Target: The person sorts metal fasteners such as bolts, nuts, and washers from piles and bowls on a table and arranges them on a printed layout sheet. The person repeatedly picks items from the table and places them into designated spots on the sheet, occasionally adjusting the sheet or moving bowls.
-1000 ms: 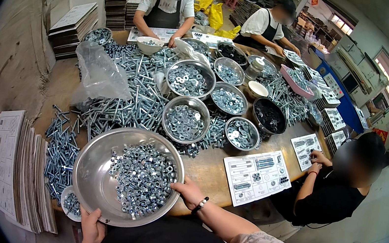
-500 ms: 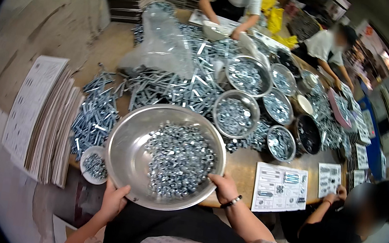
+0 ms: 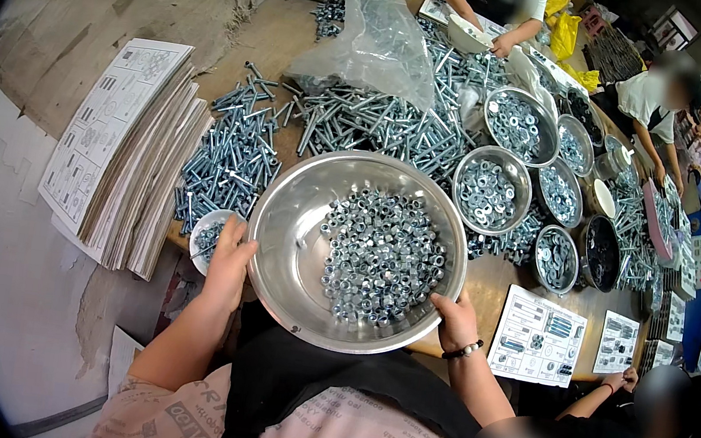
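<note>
A large steel bowl [image 3: 284, 210] sits in front of me, tilted, with many small metal nuts [image 3: 385, 260] gathered toward its right side. My right hand [image 3: 461, 326] grips the bowl's lower right rim, thumb on top, its other fingers hidden beneath. At the left rim, my left hand [image 3: 227, 269] has its fingers stretched upward and its thumb apart, close against the rim. Behind those fingers is a small white bowl [image 3: 200, 259] of metal hardware, partly covered by them. A pile of bolts [image 3: 229, 157] lies just beyond it.
Stacked printed sheets [image 3: 121, 160] stand at the left. Long bolts [image 3: 381, 129] and a clear plastic bag [image 3: 374, 52] cover the table's middle. Steel bowls of washers [image 3: 488, 194] stand at the right, near a printed card [image 3: 538, 337]. Several people work around the table.
My view has shifted, so the scene sits further right and the table hardware higher. My left hand has moved up along the bowl's left rim, toward the small white bowl. My right hand keeps its grip.
</note>
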`<state>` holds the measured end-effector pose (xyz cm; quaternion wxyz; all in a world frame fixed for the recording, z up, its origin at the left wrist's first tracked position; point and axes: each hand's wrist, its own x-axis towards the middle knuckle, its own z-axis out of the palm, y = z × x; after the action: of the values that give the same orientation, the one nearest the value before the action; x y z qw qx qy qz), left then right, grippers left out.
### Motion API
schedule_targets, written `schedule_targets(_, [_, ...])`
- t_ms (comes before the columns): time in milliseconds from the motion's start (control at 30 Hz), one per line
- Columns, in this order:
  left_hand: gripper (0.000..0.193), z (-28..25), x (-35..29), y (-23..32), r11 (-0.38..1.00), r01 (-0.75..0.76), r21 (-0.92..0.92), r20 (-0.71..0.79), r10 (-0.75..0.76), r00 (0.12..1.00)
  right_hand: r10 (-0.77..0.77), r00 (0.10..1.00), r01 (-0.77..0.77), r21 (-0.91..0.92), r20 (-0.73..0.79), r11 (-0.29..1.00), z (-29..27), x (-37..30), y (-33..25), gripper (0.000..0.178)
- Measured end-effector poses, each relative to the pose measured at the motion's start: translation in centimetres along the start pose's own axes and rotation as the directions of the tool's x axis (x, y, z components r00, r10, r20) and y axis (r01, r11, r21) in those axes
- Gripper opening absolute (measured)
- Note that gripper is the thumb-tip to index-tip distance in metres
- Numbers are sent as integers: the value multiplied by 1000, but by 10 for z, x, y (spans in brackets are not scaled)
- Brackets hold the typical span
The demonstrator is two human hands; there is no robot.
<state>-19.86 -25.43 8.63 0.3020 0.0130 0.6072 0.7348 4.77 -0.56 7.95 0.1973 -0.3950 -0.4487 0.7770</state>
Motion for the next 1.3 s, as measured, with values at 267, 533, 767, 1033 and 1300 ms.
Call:
schedule_targets(267, [64,-5,26,-12,995,21,94,42,-25,999,45,999,-45,16,-27,999,-7,-1,8,57])
schedule_targets(533, [50,5,35,-10,992,21,126,95,-33,995,67,997,-65,50,-41,997,-19,-1,23,57])
schedule_targets(767, [43,8,43,-31,986,19,164,-27,-15,1000,73,997,-70,101,-31,992,-34,2,46,58])
schedule_targets(1033, [38,14,35,-35,950,-64,306,-40,80,996,126,992,-122,144,-20,982,-44,1,69,54])
schedule_targets(1300, [40,-4,26,-48,888,-82,453,-43,113,993,162,987,-161,135,10,978,-42,-1,66,53])
